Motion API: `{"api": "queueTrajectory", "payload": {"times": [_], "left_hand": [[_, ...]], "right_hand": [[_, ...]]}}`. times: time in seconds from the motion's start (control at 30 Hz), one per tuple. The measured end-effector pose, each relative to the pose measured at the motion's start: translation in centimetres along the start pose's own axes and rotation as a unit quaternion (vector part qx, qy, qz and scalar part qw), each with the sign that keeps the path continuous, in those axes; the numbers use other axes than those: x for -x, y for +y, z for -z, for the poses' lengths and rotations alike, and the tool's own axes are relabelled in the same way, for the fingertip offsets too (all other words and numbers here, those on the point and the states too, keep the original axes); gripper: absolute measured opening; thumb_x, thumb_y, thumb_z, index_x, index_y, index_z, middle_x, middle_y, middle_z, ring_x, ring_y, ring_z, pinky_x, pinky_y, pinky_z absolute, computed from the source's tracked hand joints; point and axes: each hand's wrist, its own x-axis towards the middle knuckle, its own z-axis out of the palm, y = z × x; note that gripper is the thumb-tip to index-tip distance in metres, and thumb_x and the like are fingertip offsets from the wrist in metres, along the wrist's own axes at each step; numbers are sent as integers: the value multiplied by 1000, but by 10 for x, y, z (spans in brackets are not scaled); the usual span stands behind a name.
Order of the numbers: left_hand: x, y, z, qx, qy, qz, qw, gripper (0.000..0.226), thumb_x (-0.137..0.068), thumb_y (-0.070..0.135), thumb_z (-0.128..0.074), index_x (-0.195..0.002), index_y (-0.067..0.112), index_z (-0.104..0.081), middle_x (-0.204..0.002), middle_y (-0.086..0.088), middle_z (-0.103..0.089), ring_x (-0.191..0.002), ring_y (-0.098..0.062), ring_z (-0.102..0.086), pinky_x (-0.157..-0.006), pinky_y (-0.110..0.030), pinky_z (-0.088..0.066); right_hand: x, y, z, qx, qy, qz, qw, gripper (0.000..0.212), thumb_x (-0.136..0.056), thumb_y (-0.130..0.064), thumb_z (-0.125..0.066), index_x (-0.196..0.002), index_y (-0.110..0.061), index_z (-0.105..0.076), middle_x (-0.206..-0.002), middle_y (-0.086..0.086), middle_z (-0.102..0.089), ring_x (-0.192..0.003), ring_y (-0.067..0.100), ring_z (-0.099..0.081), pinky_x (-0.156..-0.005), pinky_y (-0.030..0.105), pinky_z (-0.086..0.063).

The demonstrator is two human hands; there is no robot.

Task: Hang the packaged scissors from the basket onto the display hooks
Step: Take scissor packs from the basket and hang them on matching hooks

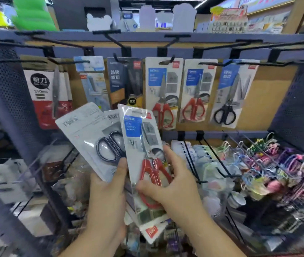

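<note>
Red-handled pack — right hand pinches it; left hand grips black-handled pack.

Glossy clear plastic over card on the red-handled pack under the right hand's fingers — matt grey card on the black-handled pack by the left hand's thumb.

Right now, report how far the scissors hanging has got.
Done: several packs hang on the hooks. In hand: the right hand grips a red-handled pack, the left hand holds a black-handled pack, back showing. Left: hanging these; the basket is out of view.
</note>
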Motion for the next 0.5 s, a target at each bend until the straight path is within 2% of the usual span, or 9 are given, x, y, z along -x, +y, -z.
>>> {"api": "queueTrajectory", "payload": {"times": [0.03, 0.1, 0.2, 0.27, 0.33, 0.37, 0.43, 0.5], "left_hand": [[0, -1, -1, 0, 6, 3, 1000, 39, -93, 34, -67, -130, 23, -65, -116, -4, -80, -110, -31, -76, -98, -55, -58], [0, -4, -5, -5, 7, 1, 1000, 44, -87, 39, -68, -130, 27, -64, -118, 0, -80, -111, -27, -76, -100, -55, -56], [1, -8, -5, -7, 9, 3, 1000, 60, -79, 37, -73, -137, 25, -60, -122, 0, -78, -114, -25, -75, -104, -56, -54], [-1, -12, -2, -9, 3, 2, 1000, 50, -88, 23, -73, -137, 22, -62, -121, -3, -79, -111, -27, -76, -102, -55, -55], [-4, -14, 1, -11, -8, 3, 1000, 38, -98, 9, -65, -135, 19, -64, -119, -7, -79, -109, -31, -77, -99, -53, -57], [-6, -14, 3, -17, -13, 3, 1000, 37, -100, 5, -62, -135, 18, -65, -119, -8, -79, -110, -32, -76, -98, -52, -57], [-8, -13, 6, -30, -17, -7, 999, 37, -101, 3, -61, -136, 17, -64, -121, -8, -78, -113, -32, -75, -101, -53, -56], [-11, -13, 9, -37, -22, -17, 999, 38, -101, 2, -61, -137, 16, -63, -123, -9, -78, -114, -32, -75, -104, -58, -54]], "right_hand": [[-1, 1, 4, -2, 10, -10, 1000, 87, -48, -64, -90, -124, -60, -49, -124, -38, -63, -115, -12, -61, -99, 20, -54], [-3, 4, 11, -12, 20, -24, 999, 84, -57, -48, -98, -129, -54, -54, -118, -32, -69, -107, -11, -66, -91, 17, -56], [-1, 4, 13, -9, 12, -29, 999, 85, -69, -32, -97, -140, -45, -52, -122, -31, -67, -109, -17, -61, -85, 5, -51], [-1, 5, 12, -21, 0, -31, 999, 63, -78, -31, -91, -133, -42, -60, -122, -24, -71, -110, -8, -66, -91, 15, -56], [-4, 2, 12, -74, 10, -54, 996, 21, -95, -29, -75, -115, -34, -72, -107, -11, -79, -99, 8, -75, -85, 28, -61], [-5, 2, 13, -89, 19, -66, 994, 10, -101, -28, -68, -106, -29, -76, -99, -5, -80, -93, 14, -76, -81, 33, -61], [-8, 4, 15, -96, 43, -72, 992, 19, -104, -24, -63, -93, -23, -78, -89, 1, -79, -83, 18, -75, -74, 36, -58], [-8, 4, 16, -107, 48, -67, 991, 21, -103, -22, -64, -88, -19, -78, -87, 7, -78, -82, 28, -74, -75, 42, -60]]}}
